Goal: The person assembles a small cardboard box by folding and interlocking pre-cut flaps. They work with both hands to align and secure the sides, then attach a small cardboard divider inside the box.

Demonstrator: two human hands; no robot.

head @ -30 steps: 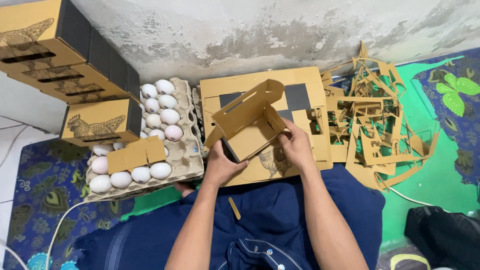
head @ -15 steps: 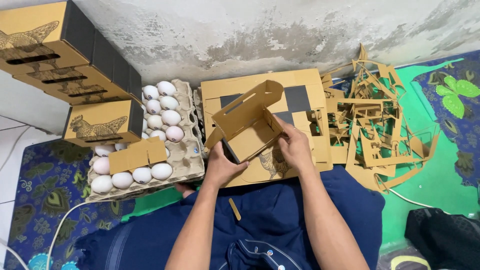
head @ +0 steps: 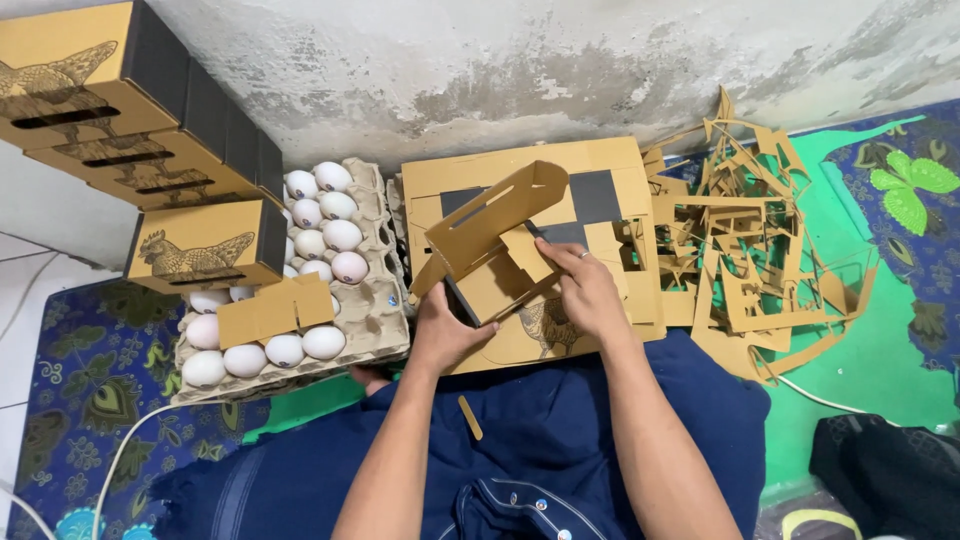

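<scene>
Egg tray [head: 385, 325] left of folded carton [head: 495, 245], offcuts [head: 760, 250] right.

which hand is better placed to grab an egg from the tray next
Left, probably. The left hand steadies the half-folded carton right beside the egg tray; the right hand is on the carton's far side, pressing a flap.

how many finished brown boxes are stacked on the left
3 show clearly: one at the top left corner, one below it, and one nearest the egg tray. More may sit hidden behind or past the frame edge.
</scene>
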